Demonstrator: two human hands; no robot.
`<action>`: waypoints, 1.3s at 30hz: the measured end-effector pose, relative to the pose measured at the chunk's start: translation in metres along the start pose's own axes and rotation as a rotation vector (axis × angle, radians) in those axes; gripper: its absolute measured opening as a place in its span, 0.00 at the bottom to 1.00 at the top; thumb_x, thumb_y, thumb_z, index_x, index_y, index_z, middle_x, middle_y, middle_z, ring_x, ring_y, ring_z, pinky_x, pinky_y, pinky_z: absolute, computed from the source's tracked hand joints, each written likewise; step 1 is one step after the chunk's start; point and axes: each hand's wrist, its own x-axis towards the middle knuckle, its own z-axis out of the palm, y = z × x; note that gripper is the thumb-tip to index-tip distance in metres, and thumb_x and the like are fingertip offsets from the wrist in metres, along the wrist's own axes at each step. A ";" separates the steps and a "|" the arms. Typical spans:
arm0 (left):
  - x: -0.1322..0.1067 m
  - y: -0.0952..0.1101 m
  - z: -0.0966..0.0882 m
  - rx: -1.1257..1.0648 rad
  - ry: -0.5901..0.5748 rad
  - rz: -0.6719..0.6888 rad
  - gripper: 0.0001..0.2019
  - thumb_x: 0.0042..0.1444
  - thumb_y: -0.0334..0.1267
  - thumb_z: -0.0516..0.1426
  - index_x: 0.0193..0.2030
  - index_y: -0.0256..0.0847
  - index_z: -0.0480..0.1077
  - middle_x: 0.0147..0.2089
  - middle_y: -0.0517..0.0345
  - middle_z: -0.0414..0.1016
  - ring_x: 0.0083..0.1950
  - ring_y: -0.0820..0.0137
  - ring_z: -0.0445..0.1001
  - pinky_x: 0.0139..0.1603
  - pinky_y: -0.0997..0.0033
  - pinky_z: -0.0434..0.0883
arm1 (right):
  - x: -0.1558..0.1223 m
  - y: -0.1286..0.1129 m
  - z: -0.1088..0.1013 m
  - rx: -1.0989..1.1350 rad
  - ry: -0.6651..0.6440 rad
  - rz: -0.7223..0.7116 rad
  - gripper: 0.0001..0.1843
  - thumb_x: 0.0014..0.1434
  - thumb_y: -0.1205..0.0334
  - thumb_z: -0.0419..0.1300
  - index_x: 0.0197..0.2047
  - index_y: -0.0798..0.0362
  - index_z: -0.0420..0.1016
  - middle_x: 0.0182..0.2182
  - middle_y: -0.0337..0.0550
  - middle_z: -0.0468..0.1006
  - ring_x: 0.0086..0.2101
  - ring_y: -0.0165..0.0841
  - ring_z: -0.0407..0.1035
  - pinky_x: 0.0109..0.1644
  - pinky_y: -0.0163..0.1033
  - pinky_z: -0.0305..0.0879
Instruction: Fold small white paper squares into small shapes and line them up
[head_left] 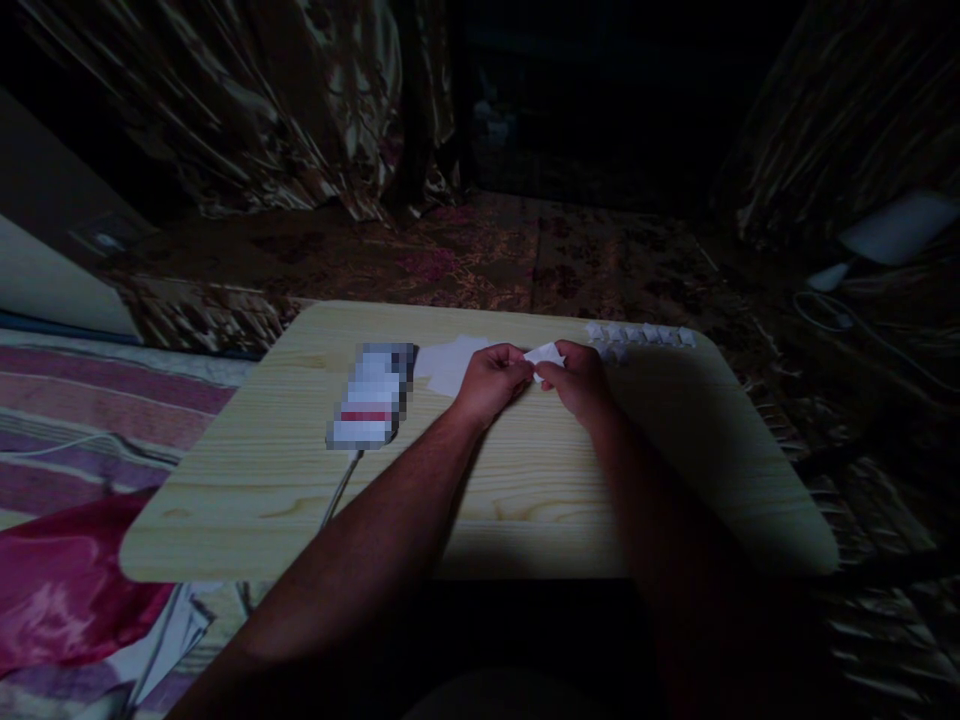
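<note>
A small folded piece of white paper (545, 354) is pinched between both hands, just above the wooden table. My left hand (491, 380) grips its left side, thumb and fingers closed. On the right side, my right hand (577, 378) holds the same paper, its fingers curled around the edge. Flat white paper sheets (448, 366) lie on the table just left of my left hand. Beyond my right hand, several small folded white paper pieces (645, 334) stand in a row, with a few more in front, partly hidden by the hand.
A phone (367, 395), blurred out, lies on the left of the light wooden table (525, 490), its cable (341, 490) running over the near edge. Red shiny cloth (75, 580) and striped bedding (135, 400) are at left. A white lamp (900, 230) stands at right.
</note>
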 end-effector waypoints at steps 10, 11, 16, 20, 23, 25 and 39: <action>0.000 0.001 -0.001 0.027 0.001 0.000 0.09 0.43 0.37 0.64 0.24 0.37 0.67 0.18 0.63 0.67 0.17 0.79 0.59 0.19 0.75 0.52 | 0.001 0.003 0.002 0.020 0.003 -0.005 0.09 0.46 0.58 0.60 0.29 0.55 0.74 0.16 0.34 0.70 0.19 0.28 0.61 0.22 0.33 0.53; 0.000 0.000 -0.001 0.024 0.001 0.001 0.09 0.43 0.37 0.63 0.24 0.37 0.67 0.18 0.63 0.67 0.17 0.79 0.59 0.19 0.75 0.52 | 0.001 0.002 0.002 0.020 0.005 -0.007 0.09 0.46 0.58 0.60 0.30 0.55 0.74 0.16 0.34 0.70 0.19 0.28 0.62 0.22 0.33 0.53; 0.001 -0.002 0.000 0.032 0.014 0.019 0.08 0.44 0.36 0.62 0.25 0.37 0.67 0.18 0.64 0.66 0.17 0.79 0.58 0.19 0.75 0.51 | -0.002 -0.003 0.000 -0.001 -0.011 0.001 0.10 0.48 0.58 0.58 0.31 0.55 0.75 0.17 0.35 0.71 0.20 0.30 0.65 0.23 0.33 0.55; 0.001 -0.003 0.000 0.049 0.020 0.010 0.09 0.44 0.38 0.63 0.26 0.38 0.68 0.18 0.65 0.65 0.17 0.79 0.58 0.19 0.76 0.52 | -0.003 -0.006 -0.001 -0.016 -0.028 0.024 0.11 0.48 0.58 0.58 0.31 0.55 0.75 0.18 0.36 0.72 0.21 0.30 0.65 0.24 0.33 0.56; 0.001 -0.003 -0.001 0.068 0.026 0.014 0.09 0.44 0.38 0.63 0.26 0.38 0.68 0.18 0.65 0.65 0.18 0.79 0.59 0.20 0.76 0.52 | -0.003 -0.007 0.000 -0.007 -0.020 0.021 0.11 0.48 0.58 0.58 0.32 0.55 0.75 0.18 0.36 0.72 0.21 0.30 0.66 0.24 0.33 0.57; 0.001 -0.003 -0.001 0.068 0.025 0.023 0.09 0.44 0.38 0.63 0.26 0.38 0.68 0.18 0.65 0.65 0.18 0.79 0.59 0.20 0.76 0.52 | -0.003 -0.007 0.000 -0.007 -0.015 0.016 0.10 0.48 0.58 0.58 0.31 0.55 0.75 0.18 0.36 0.72 0.21 0.30 0.66 0.24 0.33 0.57; -0.002 0.003 -0.002 0.044 -0.011 0.019 0.10 0.47 0.42 0.62 0.26 0.38 0.68 0.19 0.64 0.64 0.20 0.77 0.60 0.22 0.75 0.54 | 0.001 0.005 0.001 -0.043 -0.075 -0.009 0.08 0.45 0.60 0.59 0.29 0.54 0.73 0.17 0.34 0.70 0.20 0.29 0.63 0.24 0.33 0.54</action>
